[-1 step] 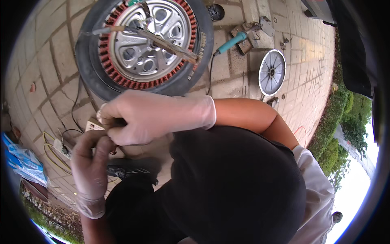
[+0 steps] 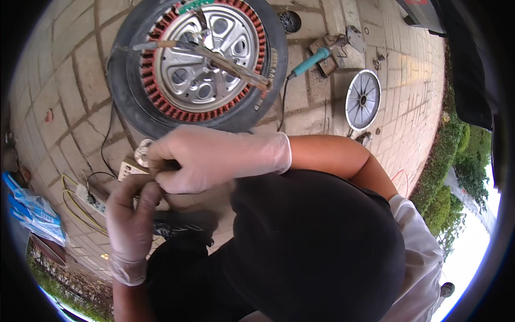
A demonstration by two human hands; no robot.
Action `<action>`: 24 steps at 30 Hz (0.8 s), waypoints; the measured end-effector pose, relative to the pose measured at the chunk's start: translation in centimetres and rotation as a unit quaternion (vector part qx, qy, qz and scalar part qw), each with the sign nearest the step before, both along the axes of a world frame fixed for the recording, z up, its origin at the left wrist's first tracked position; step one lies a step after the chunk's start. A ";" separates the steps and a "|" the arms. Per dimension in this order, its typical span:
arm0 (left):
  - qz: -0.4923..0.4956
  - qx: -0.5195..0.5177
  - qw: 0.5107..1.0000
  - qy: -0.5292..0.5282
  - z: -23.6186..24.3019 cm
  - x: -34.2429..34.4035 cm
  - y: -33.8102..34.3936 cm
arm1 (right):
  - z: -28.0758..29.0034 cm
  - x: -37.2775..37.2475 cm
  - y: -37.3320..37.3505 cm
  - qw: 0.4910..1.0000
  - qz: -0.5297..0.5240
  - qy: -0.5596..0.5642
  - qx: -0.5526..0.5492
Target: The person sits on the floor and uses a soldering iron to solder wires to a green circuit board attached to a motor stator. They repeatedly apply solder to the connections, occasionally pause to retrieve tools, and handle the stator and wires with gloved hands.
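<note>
At frame centre-left, right hand (image 2: 209,158) in pale glove curled shut, fingertips pinching something small, hidden. Left hand (image 2: 131,214), gloved, just below, fingers closed, touching right fingertips; what it gripped, cannot tell. Small grey box (image 2: 129,169) just beside both hands. Wheel motor (image 2: 198,59) lay at upper left on paving (image 2: 322,107); soldering iron (image 2: 311,60) upper centre-right; round cover (image 2: 363,99) right of it.

Pale thin gloves, black trousers, white sleeve (image 2: 416,236)

Daylit paved brick ground (image 2: 64,80), green hedge (image 2: 456,161) along one side.
</note>
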State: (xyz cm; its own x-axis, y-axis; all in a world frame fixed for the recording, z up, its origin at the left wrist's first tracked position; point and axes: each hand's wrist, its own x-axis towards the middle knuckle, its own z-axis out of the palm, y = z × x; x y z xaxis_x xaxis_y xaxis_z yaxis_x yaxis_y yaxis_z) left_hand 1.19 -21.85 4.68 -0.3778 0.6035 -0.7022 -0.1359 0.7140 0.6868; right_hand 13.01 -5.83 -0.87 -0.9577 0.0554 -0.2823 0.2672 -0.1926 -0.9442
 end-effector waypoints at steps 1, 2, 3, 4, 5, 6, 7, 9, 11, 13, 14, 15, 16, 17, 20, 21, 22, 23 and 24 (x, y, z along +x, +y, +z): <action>-0.017 -0.006 1.000 -0.016 -0.5 0.1 -0.2 | -0.2 0.1 -0.1 1.000 0.027 -0.010 0.006; -0.014 -0.018 0.998 -0.051 -0.9 0.2 -0.6 | -0.4 0.5 -0.1 0.996 0.068 -0.049 0.023; -0.023 -0.013 0.999 -0.042 -1.6 0.6 -0.9 | -0.6 0.7 -0.3 0.997 0.066 -0.043 0.001; -0.056 -0.032 0.998 -0.014 -2.1 0.8 -1.2 | -0.8 0.9 -0.4 0.992 0.095 -0.084 -0.004; -0.048 -0.026 0.998 -0.015 -2.5 1.1 -1.5 | -0.9 1.1 -0.4 0.991 0.102 -0.088 -0.012; -0.037 -0.016 0.999 -0.021 -2.7 1.4 -1.8 | -1.1 1.2 -0.5 0.989 0.109 -0.097 -0.035; -0.038 -0.012 0.999 -0.008 -2.9 1.7 -2.1 | -1.2 1.4 -0.5 0.989 0.103 -0.093 -0.043; -0.029 -0.027 0.999 -0.011 -3.1 2.0 -2.5 | -1.4 1.3 -0.6 0.986 0.117 -0.112 -0.045; -0.011 -0.021 1.000 -0.012 -3.2 2.2 -2.7 | -1.5 1.1 -0.7 0.986 0.125 -0.106 -0.037; -0.013 0.001 1.000 -0.007 -3.3 2.2 -2.9 | -1.8 0.7 -0.7 0.989 0.128 -0.072 0.016; -0.025 -0.003 1.000 0.012 -3.3 2.1 -3.0 | -1.9 0.4 -0.9 0.990 0.130 -0.049 0.039; -0.034 -0.015 0.999 0.033 -3.5 2.3 -3.2 | -2.1 0.3 -1.0 0.986 0.149 -0.069 0.033; -0.043 -0.029 0.996 0.066 -3.5 2.4 -3.6 | -2.3 0.1 -1.2 0.981 0.174 -0.082 0.019; -0.035 -0.028 0.997 0.069 -3.6 2.6 -4.0 | -2.5 -0.1 -1.5 0.979 0.185 -0.083 0.017; -0.009 -0.026 0.996 0.084 -4.1 3.5 -5.2 | -3.3 -0.8 -2.5 0.975 0.211 -0.059 0.039; -0.006 -0.045 0.996 0.079 -4.3 3.7 -5.7 | -3.6 -0.9 -2.9 0.971 0.229 -0.058 0.032; -0.001 -0.050 0.996 0.071 -4.5 4.0 -6.2 | -4.0 -1.0 -3.2 0.967 0.244 -0.064 0.030; -0.008 -0.069 0.996 0.059 -4.8 4.0 -6.6 | -4.3 -1.2 -3.4 0.961 0.263 -0.078 0.028; -0.016 -0.082 0.994 0.067 -5.0 4.1 -7.2 | -4.6 -1.2 -3.7 0.960 0.267 -0.080 0.034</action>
State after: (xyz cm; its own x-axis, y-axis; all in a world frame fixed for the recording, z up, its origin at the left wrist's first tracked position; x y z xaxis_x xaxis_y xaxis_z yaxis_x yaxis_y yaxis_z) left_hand 5.26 -29.02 -0.32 -0.4565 0.4987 -0.7368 -0.0268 0.8201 0.5716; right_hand 11.78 -9.49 -5.48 -0.7991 -0.4082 -0.4414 0.4535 0.0729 -0.8883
